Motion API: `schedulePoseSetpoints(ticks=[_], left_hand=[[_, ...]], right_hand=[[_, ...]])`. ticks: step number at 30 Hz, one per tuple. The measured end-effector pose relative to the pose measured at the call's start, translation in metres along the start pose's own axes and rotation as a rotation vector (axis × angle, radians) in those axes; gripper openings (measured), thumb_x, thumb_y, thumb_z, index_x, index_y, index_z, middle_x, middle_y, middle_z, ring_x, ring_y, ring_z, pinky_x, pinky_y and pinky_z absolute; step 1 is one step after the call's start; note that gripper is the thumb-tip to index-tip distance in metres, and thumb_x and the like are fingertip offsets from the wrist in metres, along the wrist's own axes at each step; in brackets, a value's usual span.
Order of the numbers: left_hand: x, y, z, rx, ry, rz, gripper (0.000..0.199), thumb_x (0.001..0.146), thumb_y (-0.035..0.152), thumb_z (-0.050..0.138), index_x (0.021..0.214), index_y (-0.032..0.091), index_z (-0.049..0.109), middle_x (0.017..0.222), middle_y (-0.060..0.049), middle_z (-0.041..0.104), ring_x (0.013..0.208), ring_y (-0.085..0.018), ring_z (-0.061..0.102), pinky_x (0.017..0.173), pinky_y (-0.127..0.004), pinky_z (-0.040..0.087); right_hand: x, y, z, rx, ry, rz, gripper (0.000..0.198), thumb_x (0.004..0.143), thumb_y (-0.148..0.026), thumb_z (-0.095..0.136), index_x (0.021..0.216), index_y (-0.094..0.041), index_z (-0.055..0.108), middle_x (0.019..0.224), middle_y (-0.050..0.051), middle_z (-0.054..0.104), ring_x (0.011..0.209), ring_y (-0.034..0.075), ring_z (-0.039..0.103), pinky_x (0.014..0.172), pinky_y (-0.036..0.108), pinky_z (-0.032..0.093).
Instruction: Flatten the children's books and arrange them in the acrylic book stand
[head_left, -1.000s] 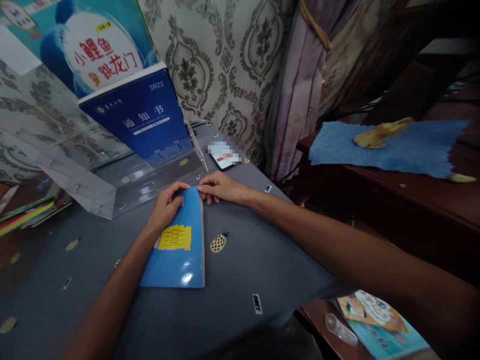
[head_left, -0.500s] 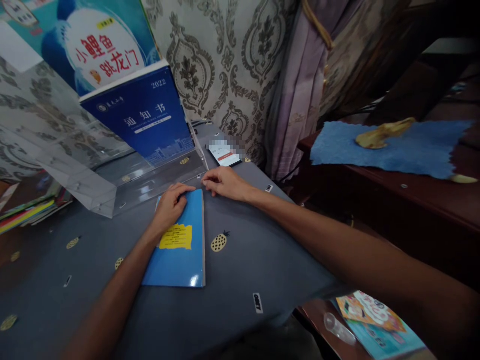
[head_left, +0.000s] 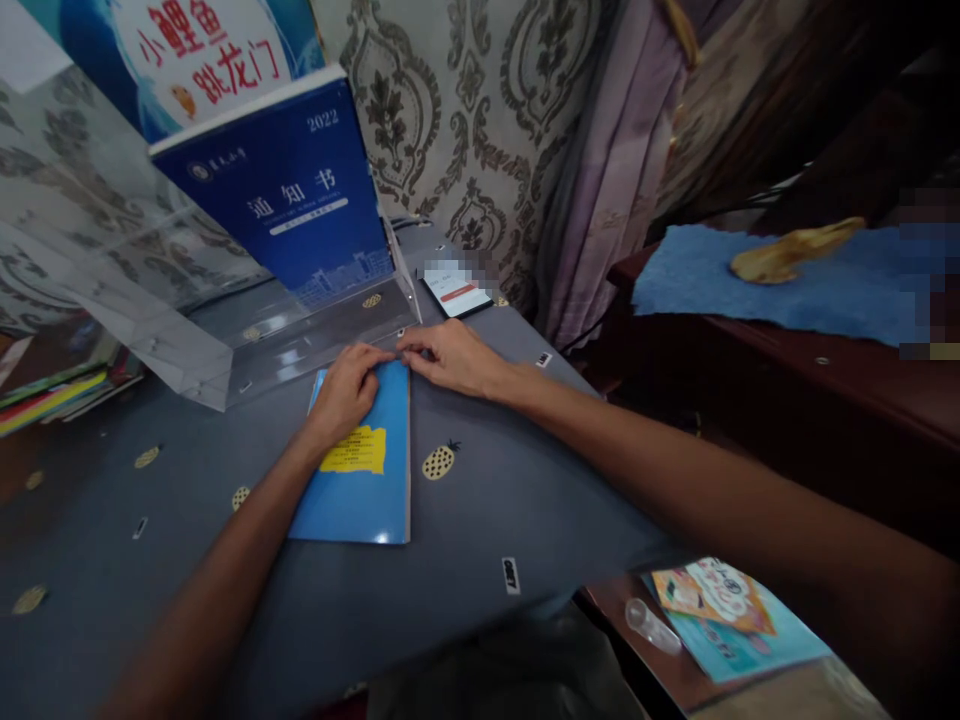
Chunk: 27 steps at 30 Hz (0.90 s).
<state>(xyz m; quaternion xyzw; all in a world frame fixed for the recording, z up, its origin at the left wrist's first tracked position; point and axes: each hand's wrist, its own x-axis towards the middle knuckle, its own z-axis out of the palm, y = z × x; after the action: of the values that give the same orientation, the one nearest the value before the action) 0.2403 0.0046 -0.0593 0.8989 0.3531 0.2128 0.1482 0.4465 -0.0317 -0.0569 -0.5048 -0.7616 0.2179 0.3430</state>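
Observation:
A blue book [head_left: 356,515] with a yellow text patch lies on the grey tablecloth, in front of a clear acrylic stand [head_left: 225,372]. My left hand [head_left: 349,388] rests on its upper part, fingers stretched toward the top right corner. At that corner my right hand [head_left: 448,357] has thumb and fingers pinched together, its tips close to my left index finger. What the pinch holds, if anything, is too small to make out. A dark blue booklet [head_left: 281,205] marked 2022 leans upright in the stand.
Behind the booklet stands a taller picture book [head_left: 217,45]. A phone [head_left: 456,290] lies beyond my right hand. Stacked books [head_left: 67,375] sit at the left. On the right, a dark red surface [head_left: 885,365] holds a blue cloth [head_left: 697,270]; a plastic cup [head_left: 651,625] lies lower down.
My right hand has moved slightly left, its fingertips now at the book's corner by my left index finger. The whole view has shifted a little; the book stays under my left hand.

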Motion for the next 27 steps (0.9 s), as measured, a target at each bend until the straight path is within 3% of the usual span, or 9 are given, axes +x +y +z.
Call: schedulePoseSetpoints(ticks=[3,6,10,12,15,20,27], left_hand=[[-0.010,0.011,-0.006,0.073,-0.006,0.028,0.039,0.091,0.014,0.045,0.122,0.021,0.067,0.118,-0.008,0.063,0.115,-0.026,0.054,0.108,-0.046,0.040],[-0.038,0.031,-0.020,0.082,-0.118,0.055,0.033,0.098,0.035,0.050,0.125,0.023,0.065,0.125,-0.010,0.061,0.122,-0.029,0.051,0.110,-0.048,0.038],[-0.093,0.057,-0.037,0.019,-0.327,0.119,0.058,0.091,0.058,0.060,0.143,0.033,0.051,0.148,-0.007,0.050,0.136,-0.033,0.045,0.117,-0.052,0.034],[-0.115,0.063,-0.038,0.057,-0.331,0.160,0.073,0.086,0.064,0.064,0.149,0.035,0.043,0.153,-0.008,0.046,0.141,-0.035,0.041,0.121,-0.057,0.028],[-0.131,0.061,-0.032,0.148,-0.269,0.181,0.065,0.095,0.052,0.059,0.152,0.034,0.036,0.153,-0.009,0.047,0.142,-0.031,0.042,0.123,-0.058,0.024],[-0.129,0.052,-0.019,0.232,-0.126,0.220,0.052,0.099,0.038,0.056,0.149,0.028,0.041,0.148,-0.011,0.053,0.140,-0.029,0.047,0.122,-0.057,0.029],[-0.129,0.056,-0.017,0.273,-0.050,0.260,0.048,0.099,0.033,0.056,0.145,0.023,0.046,0.145,-0.013,0.057,0.137,-0.027,0.052,0.117,-0.054,0.039]], right_hand=[[-0.003,-0.005,0.002,-0.098,0.010,-0.006,0.020,0.090,-0.019,0.060,0.103,-0.022,0.075,0.081,0.003,0.072,0.079,0.019,0.064,0.069,0.028,0.038],[-0.006,-0.010,0.002,-0.168,-0.015,-0.026,0.019,0.091,-0.020,0.056,0.102,-0.019,0.072,0.080,0.004,0.070,0.079,0.021,0.063,0.069,0.029,0.037],[-0.008,-0.012,0.003,-0.205,-0.064,-0.055,0.017,0.092,-0.020,0.055,0.100,-0.016,0.069,0.080,0.007,0.069,0.078,0.023,0.062,0.070,0.031,0.038],[-0.007,-0.010,0.007,-0.182,-0.064,-0.068,0.016,0.093,-0.021,0.055,0.100,-0.016,0.068,0.084,0.008,0.070,0.082,0.024,0.062,0.072,0.031,0.040],[-0.004,-0.005,0.015,-0.084,-0.072,-0.087,0.016,0.094,-0.025,0.058,0.105,-0.018,0.067,0.096,0.009,0.072,0.094,0.025,0.063,0.081,0.032,0.044],[0.001,0.002,0.024,-0.116,-0.108,-0.144,0.027,0.096,-0.025,0.056,0.121,-0.018,0.063,0.114,0.012,0.070,0.106,0.027,0.063,0.092,0.039,0.047],[-0.001,0.007,0.029,-0.159,-0.093,-0.271,0.031,0.098,-0.025,0.052,0.126,-0.016,0.062,0.127,0.013,0.068,0.120,0.028,0.061,0.104,0.047,0.047]])
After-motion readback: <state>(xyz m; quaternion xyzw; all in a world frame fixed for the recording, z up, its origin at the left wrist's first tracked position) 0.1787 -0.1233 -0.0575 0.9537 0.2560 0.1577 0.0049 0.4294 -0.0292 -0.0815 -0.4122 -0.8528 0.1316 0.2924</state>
